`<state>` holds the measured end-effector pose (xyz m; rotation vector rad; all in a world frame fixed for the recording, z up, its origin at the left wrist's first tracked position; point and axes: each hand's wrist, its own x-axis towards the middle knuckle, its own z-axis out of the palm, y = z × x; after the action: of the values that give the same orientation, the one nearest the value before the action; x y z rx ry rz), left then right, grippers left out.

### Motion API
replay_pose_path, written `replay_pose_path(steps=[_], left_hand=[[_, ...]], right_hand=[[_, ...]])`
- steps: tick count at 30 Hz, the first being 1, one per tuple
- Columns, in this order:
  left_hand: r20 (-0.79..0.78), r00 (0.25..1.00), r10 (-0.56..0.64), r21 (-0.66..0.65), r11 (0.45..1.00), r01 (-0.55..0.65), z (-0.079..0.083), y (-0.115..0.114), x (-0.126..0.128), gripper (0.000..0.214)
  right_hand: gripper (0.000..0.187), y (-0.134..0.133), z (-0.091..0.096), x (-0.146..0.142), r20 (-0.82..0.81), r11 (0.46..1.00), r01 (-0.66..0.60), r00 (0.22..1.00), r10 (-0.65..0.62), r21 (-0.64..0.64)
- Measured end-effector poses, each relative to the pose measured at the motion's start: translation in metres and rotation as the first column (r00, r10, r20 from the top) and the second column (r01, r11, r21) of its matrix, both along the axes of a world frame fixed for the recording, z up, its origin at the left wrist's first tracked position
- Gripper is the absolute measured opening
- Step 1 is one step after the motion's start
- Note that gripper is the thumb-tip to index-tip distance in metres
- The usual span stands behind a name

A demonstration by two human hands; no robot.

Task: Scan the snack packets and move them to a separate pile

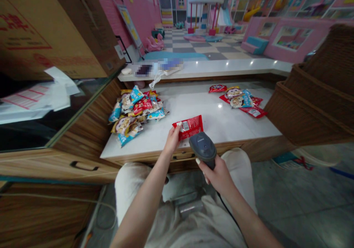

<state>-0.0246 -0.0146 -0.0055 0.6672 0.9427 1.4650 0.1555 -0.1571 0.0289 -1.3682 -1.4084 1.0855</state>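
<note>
**Scanner in the right hand, red packet in the left**

Nearest to me is the right hand (pixel 218 176), closed around the grip of a dark barcode scanner (pixel 202 146), with the fingers wrapped about the handle and the head aimed forward and up. Just ahead of it and slightly to its left, the left hand (pixel 172 139) pinches a red snack packet (pixel 190 126) by its left edge, thumb and fingertips closed narrowly on the foil. The packet hangs just above the near edge of the white desk (pixel 215 111), and its lower right corner almost meets the scanner's head.

The packet's white label faces the person, and the scanner sits very close beneath it. To my eye the read would go better with the packet pulled flat and the label turned square to the scanner's window. A little more gap between the two would help, and so would tilting the foil so the ceiling lights throw no glare. The pinch sits clear of the label, which is good.

Beyond the left hand and further left lies a large heap of snack packets (pixel 135 113). Beyond the right hand, further right, is a smaller spread of packets (pixel 240 98), with stacked wicker baskets (pixel 309 108) past it.
</note>
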Motion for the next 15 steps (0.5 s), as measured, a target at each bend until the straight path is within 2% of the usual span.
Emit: replay_pose_path(steps=[6, 10, 12, 13, 15], left_hand=[[-0.017, 0.998, 0.066, 0.012, 0.998, -0.066, 0.008, -0.002, -0.005, 0.052], [-0.121, 0.947, 0.298, 0.136, 0.95, -0.282, 0.025, -0.002, -0.033, 0.044], [-0.212, 0.872, 0.442, 0.248, 0.887, -0.389, 0.039, -0.002, -0.058, 0.042], [-0.28, 0.804, 0.524, 0.334, 0.839, -0.43, 0.046, -0.002, -0.073, 0.043], [-0.427, 0.579, 0.694, 0.542, 0.709, -0.451, 0.06, 0.0, -0.105, 0.048]], right_hand=[[0.03, 0.001, 0.0, 0.007, -0.006, 0.999, 0.01, 1.0, -0.011, -0.033], [0.033, 0.001, -0.006, 0.008, -0.01, 0.999, 0.013, 1.0, -0.013, -0.05], [0.034, 0.001, -0.009, 0.008, -0.005, 0.999, 0.009, 1.0, -0.009, -0.05], [0.034, 0.001, -0.01, 0.007, -0.005, 0.999, 0.01, 1.0, -0.01, -0.049], [0.035, 0.001, -0.011, 0.005, -0.008, 0.999, -0.002, 1.0, 0.001, -0.051]])
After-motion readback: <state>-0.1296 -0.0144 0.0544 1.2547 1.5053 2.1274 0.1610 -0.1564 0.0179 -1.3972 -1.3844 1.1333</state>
